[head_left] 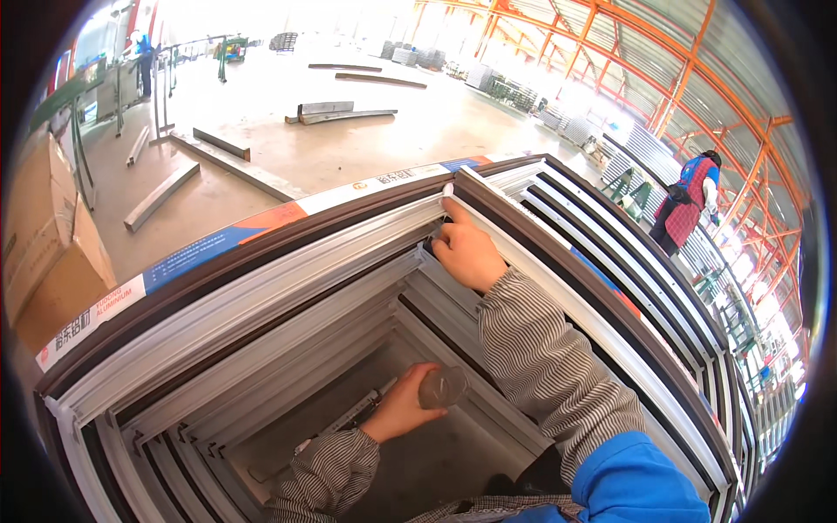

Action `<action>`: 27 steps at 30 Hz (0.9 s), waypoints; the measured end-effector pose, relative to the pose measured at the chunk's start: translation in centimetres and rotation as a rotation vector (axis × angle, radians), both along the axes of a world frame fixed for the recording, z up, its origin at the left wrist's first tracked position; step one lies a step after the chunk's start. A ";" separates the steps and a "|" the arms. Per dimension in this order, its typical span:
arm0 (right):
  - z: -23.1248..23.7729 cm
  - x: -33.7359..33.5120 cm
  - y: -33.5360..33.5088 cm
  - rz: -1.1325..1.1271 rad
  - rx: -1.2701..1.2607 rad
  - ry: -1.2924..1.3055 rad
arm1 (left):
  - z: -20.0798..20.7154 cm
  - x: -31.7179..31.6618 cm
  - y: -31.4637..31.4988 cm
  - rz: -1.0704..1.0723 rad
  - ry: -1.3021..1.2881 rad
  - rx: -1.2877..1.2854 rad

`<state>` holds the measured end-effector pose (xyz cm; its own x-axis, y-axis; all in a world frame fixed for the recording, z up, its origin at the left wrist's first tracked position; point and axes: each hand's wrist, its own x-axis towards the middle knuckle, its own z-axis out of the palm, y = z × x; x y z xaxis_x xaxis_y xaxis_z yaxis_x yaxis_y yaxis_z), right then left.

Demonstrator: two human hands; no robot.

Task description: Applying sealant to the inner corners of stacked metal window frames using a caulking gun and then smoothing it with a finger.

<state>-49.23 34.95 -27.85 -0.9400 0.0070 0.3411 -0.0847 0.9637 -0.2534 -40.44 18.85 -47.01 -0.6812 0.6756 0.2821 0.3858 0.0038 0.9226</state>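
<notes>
My right hand (472,252) reaches to the far corner of a stacked window frame (296,254). Its index finger is stretched out and touches the corner joint, where a small white bit shows at the fingertip; the other fingers curl loosely, holding nothing I can see. Lower down, inside the frame's opening, my left hand (403,408) is closed around a small round greyish see-through cup (445,387). A long thin metallic thing (349,411) lies beyond the left wrist, partly hidden by it. The frames are white inside with dark brown outer edges.
More frames (628,235) are stacked against the right side. A cardboard box (52,235) stands at the left. Several metal bars (231,166) lie on the floor ahead. A person in a red checked apron (689,200) stands at the right, another person (144,65) far left.
</notes>
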 end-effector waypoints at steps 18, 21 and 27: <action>0.5 0.3 0.8 0.022 0.000 0.045 | -0.3 0.2 0.1 -0.055 -0.004 0.005; 0.6 0.4 0.5 0.068 0.002 0.140 | -0.3 0.2 0.1 -0.065 -0.002 -0.005; 1.2 -1.3 0.0 -0.003 0.075 0.114 | -0.3 0.6 0.4 -0.086 -0.009 -0.017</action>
<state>-50.52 34.95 -26.63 -0.8950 -0.0195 0.4457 -0.1059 0.9798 -0.1698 -39.85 19.26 -47.36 -0.6229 0.7364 0.2638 0.3766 -0.0133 0.9263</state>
